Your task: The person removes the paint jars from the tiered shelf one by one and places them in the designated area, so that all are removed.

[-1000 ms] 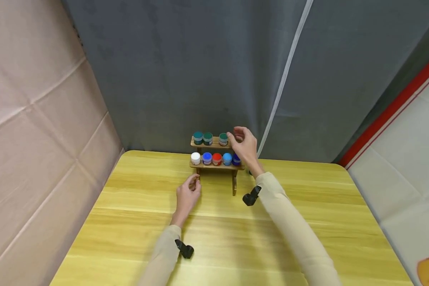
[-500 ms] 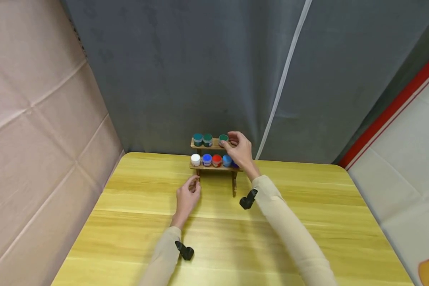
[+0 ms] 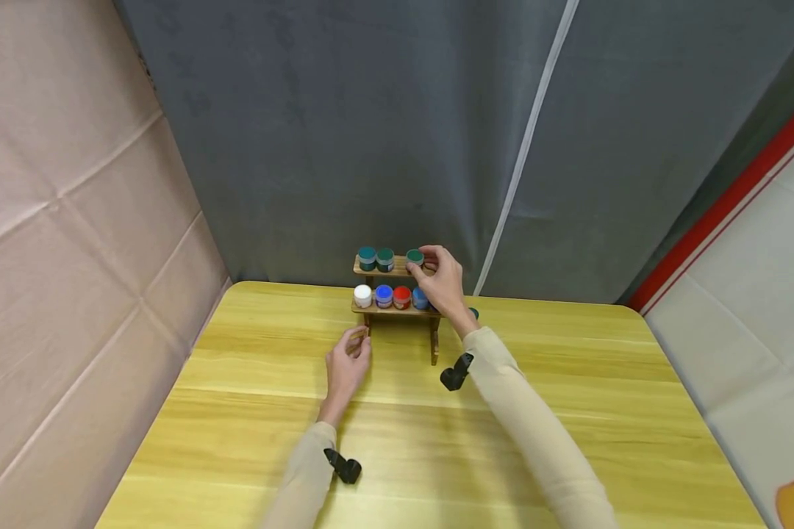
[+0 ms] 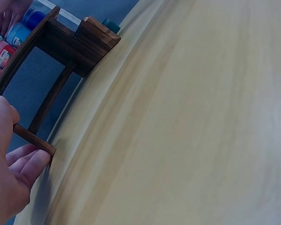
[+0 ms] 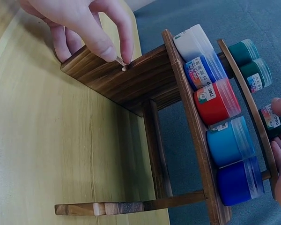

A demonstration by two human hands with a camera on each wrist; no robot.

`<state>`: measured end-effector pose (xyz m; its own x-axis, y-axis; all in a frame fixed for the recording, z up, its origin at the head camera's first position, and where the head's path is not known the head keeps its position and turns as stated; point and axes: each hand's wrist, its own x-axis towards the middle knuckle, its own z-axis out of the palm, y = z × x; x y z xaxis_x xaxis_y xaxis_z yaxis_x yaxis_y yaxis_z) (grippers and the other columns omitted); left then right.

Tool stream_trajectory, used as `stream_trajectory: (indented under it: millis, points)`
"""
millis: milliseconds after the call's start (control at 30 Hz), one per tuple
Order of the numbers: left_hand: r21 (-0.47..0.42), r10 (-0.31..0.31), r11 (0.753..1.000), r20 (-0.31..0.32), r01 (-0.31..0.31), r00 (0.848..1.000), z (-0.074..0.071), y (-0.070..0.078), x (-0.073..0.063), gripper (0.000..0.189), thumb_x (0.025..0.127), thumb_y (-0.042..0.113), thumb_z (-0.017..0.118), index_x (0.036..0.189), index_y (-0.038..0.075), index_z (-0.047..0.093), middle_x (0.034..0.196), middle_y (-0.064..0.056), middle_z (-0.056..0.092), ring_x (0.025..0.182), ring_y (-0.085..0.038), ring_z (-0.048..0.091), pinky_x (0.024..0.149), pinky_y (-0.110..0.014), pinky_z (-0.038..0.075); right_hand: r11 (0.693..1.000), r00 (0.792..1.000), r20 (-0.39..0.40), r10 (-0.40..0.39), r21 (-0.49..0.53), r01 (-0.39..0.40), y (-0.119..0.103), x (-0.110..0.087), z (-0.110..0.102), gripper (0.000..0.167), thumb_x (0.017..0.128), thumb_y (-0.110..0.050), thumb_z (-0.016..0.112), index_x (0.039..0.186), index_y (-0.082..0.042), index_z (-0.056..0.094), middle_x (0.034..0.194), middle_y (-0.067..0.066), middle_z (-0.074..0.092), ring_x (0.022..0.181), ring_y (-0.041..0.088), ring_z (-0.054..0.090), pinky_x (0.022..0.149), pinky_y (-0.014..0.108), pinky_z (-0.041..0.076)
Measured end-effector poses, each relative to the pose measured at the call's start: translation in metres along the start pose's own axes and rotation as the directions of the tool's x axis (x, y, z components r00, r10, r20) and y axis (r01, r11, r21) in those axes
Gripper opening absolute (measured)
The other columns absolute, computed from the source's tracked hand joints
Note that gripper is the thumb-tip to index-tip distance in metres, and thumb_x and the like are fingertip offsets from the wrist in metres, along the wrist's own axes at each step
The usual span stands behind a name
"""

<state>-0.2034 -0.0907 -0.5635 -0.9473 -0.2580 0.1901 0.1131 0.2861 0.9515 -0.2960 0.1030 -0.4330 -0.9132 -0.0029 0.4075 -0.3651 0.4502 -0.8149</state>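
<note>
A two-tier wooden rack (image 3: 397,311) stands at the table's back edge. My left hand (image 3: 347,365) pinches the front of its left side panel (image 5: 145,70) between thumb and fingers. On the upper shelf, my right hand (image 3: 443,285) pinches a dark green paint jar (image 5: 271,121), thumb on one side and fingers on the other. Two more green jars (image 3: 376,259) sit at that shelf's left end. The lower shelf carries a white jar (image 5: 193,42), a violet-blue jar (image 5: 207,70), a red jar (image 5: 217,101), a light blue jar (image 5: 230,140) and a dark blue jar (image 5: 240,181).
Another green jar (image 3: 474,313) shows beyond the right wrist, beside the rack. A grey curtain (image 3: 304,147) hangs right behind the table (image 3: 251,330). Pale walls flank it on the left (image 3: 73,257) and right (image 3: 754,330).
My right hand has moved left along the upper shelf and taken hold of the right-hand green jar. The left hand keeps its grip on the rack.
</note>
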Motion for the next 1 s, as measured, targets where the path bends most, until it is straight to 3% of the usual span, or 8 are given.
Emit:
stream_trajectory:
  millis: [433,700,1000]
  points:
    - [-0.024,-0.052,0.998,0.006,0.053,0.999,0.003,0.003,-0.001,0.032,0.099,0.011,0.071,0.131,0.009,0.073,0.125,-0.02,0.076,0.112,-0.035,0.077,0.092,-0.032,0.067,1.0,0.994,-0.111,-0.002,0.006,0.003,0.005,-0.002,-0.01,0.036,0.096,-0.012,0.079,0.126,0.003,0.066,0.124,0.023,0.069,0.114,0.036,0.071,0.105,0.045,0.064]
    - [-0.025,-0.025,0.999,-0.003,0.025,1.0,0.001,0.002,0.0,0.032,0.099,0.011,0.071,0.131,0.005,0.073,0.124,-0.024,0.075,0.112,-0.039,0.076,0.092,-0.035,0.067,1.0,0.988,-0.151,0.012,0.022,-0.008,0.014,-0.005,-0.023,0.036,0.096,-0.012,0.079,0.126,0.003,0.066,0.123,0.022,0.068,0.115,0.036,0.07,0.105,0.046,0.064]
    - [-0.018,-0.041,0.999,-0.004,0.041,0.999,-0.002,0.001,-0.001,0.031,0.1,0.014,0.072,0.131,0.006,0.074,0.124,-0.023,0.076,0.113,-0.037,0.076,0.093,-0.034,0.067,1.0,0.98,-0.199,0.007,0.011,-0.005,0.021,-0.006,-0.039,0.037,0.096,-0.01,0.078,0.127,0.006,0.065,0.123,0.026,0.068,0.114,0.039,0.07,0.104,0.048,0.063]
